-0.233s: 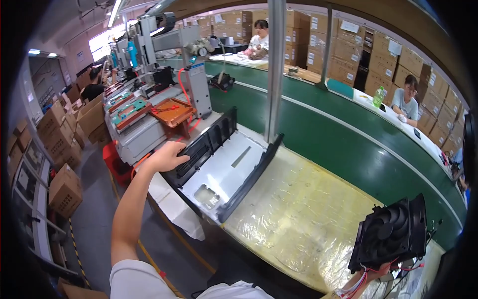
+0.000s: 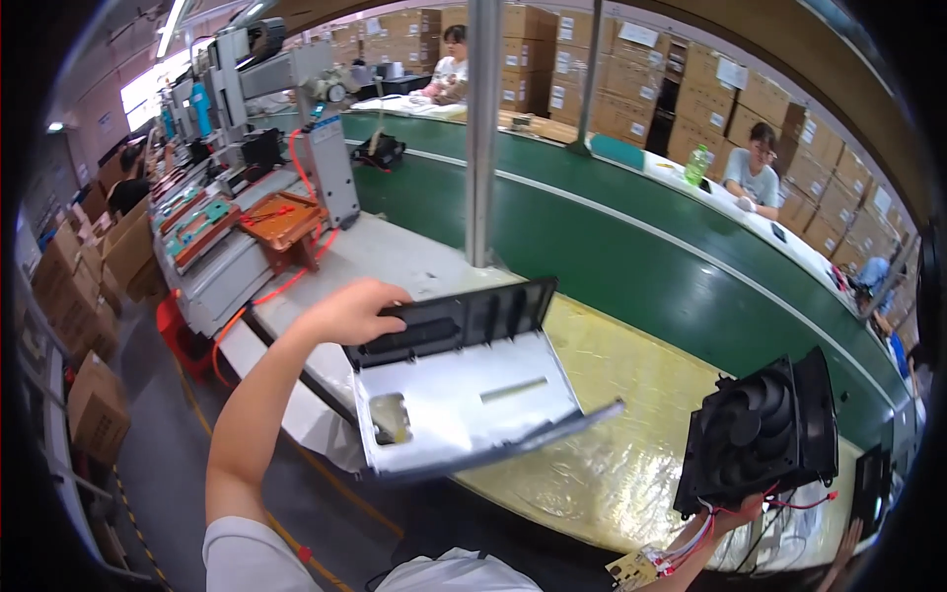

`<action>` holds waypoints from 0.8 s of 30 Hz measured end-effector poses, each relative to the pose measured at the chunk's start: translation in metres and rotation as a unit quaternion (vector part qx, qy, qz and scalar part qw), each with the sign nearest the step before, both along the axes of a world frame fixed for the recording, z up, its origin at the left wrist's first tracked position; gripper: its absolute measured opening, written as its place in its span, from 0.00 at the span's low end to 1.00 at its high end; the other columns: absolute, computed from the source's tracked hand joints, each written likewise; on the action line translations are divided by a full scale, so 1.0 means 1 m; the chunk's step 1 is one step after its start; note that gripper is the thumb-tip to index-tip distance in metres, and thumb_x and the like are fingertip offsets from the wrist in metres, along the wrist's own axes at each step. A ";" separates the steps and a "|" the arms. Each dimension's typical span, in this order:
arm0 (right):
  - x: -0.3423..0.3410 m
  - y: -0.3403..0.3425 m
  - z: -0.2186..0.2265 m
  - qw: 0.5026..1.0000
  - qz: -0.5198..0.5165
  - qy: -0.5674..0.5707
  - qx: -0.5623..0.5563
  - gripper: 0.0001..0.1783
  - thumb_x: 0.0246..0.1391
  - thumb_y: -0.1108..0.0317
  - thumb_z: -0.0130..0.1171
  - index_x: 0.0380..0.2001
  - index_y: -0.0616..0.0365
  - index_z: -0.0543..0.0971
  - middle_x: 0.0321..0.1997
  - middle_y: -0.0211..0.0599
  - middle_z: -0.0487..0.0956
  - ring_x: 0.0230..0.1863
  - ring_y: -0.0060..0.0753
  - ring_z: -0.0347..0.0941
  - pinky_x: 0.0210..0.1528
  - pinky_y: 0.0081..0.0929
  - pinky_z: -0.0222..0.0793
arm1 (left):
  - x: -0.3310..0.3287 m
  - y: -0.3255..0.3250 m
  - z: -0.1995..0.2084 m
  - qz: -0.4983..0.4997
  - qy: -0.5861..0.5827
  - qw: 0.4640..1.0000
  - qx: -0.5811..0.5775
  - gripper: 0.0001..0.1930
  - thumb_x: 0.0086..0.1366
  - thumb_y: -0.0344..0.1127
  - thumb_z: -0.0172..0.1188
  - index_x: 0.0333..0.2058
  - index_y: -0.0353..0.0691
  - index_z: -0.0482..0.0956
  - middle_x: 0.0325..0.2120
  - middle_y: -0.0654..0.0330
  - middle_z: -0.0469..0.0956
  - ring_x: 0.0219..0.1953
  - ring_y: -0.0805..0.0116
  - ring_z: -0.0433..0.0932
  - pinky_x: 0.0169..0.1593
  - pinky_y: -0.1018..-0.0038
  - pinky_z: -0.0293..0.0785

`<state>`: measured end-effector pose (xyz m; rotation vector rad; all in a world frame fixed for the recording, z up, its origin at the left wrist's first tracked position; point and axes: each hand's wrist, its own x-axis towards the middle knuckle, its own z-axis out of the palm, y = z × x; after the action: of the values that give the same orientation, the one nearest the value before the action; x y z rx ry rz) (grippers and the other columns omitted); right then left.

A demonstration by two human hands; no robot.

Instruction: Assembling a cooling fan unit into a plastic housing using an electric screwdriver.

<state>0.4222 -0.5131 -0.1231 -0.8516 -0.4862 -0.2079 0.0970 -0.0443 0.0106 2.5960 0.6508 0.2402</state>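
Note:
My left hand (image 2: pixel 357 312) is closed on the upper black side wall of a shallow housing (image 2: pixel 464 400), its thumb over the inner face. The housing has a pale floor with a long slot and a rounded cutout, between black raised sides. It lies tilted over the bench's yellowish sheet. At the right, my right hand (image 2: pixel 747 513) holds a black fan unit (image 2: pixel 750 434) from below, so its fingers are mostly hidden. Red and white wires (image 2: pixel 702 533) hang by the wrist, beside a small yellowish circuit board (image 2: pixel 636 569).
A metal post (image 2: pixel 481 138) stands between the bench and a green conveyor belt (image 2: pixel 612 227). Machinery with an orange tray (image 2: pixel 283 219) occupies the left. People sit across the belt, before stacked cartons (image 2: pixel 705 99). A dark panel (image 2: pixel 869 488) stands at far right.
The housing has moved toward me and rightward along the bench and turned, with my left hand on its side. My right hand still holds the fan unit. The whole view has shifted.

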 end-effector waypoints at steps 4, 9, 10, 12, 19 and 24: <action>-0.015 -0.030 0.020 0.998 0.048 0.009 -0.033 0.37 0.56 0.49 0.61 0.61 0.64 0.72 0.57 0.45 0.78 0.54 0.42 0.77 0.56 0.40 0.74 | 0.058 -0.050 -0.015 -0.063 -0.024 0.993 -0.099 0.26 0.59 0.27 0.61 0.58 0.37 0.71 0.37 0.43 0.83 0.43 0.42 0.81 0.49 0.58 0.75; -0.028 -0.045 0.074 0.994 -0.013 -0.060 -0.089 0.49 0.49 0.53 0.68 0.71 0.57 0.60 0.67 0.44 0.69 0.64 0.46 0.70 0.63 0.42 0.69 | 0.084 -0.113 -0.015 -0.060 -0.026 0.983 -0.174 0.36 0.60 0.25 0.55 0.68 0.44 0.57 0.37 0.42 0.82 0.40 0.41 0.81 0.47 0.56 0.76; -0.036 -0.032 0.101 0.990 -0.038 -0.090 -0.096 0.54 0.45 0.55 0.71 0.73 0.55 0.55 0.70 0.45 0.66 0.67 0.48 0.67 0.67 0.44 0.66 | 0.090 -0.124 -0.014 -0.042 -0.021 0.982 -0.181 0.36 0.61 0.27 0.56 0.68 0.43 0.56 0.37 0.41 0.82 0.40 0.41 0.81 0.47 0.55 0.75; -0.048 0.014 0.159 0.964 -0.119 -0.200 -0.128 0.59 0.40 0.65 0.74 0.74 0.55 0.53 0.70 0.45 0.64 0.68 0.48 0.65 0.69 0.43 0.62 | 0.098 -0.138 -0.019 -0.033 -0.040 0.982 -0.180 0.36 0.61 0.28 0.56 0.68 0.41 0.57 0.37 0.41 0.82 0.40 0.40 0.81 0.47 0.56 0.76; -0.070 0.089 0.244 0.833 -0.307 -0.387 -0.249 0.58 0.35 0.71 0.79 0.70 0.58 0.58 0.66 0.42 0.65 0.65 0.38 0.64 0.70 0.35 0.57 | 0.079 -0.196 -0.027 -0.085 -0.466 0.878 0.068 0.29 0.54 0.24 0.66 0.55 0.33 0.69 0.53 0.39 0.71 0.50 0.49 0.76 0.48 0.63 0.77; -0.086 0.108 0.245 0.861 -0.291 -0.362 -0.208 0.57 0.35 0.79 0.76 0.70 0.56 0.58 0.65 0.40 0.66 0.62 0.34 0.67 0.65 0.32 0.67 | 0.089 -0.250 -0.039 -0.125 -0.579 0.802 -0.075 0.30 0.48 0.31 0.76 0.47 0.35 0.69 0.52 0.43 0.67 0.50 0.47 0.73 0.54 0.59 0.71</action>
<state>0.3364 -0.4048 0.1224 -1.3346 -0.9923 -1.0389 0.1857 -0.2939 -0.0285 1.8165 -0.1314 1.4403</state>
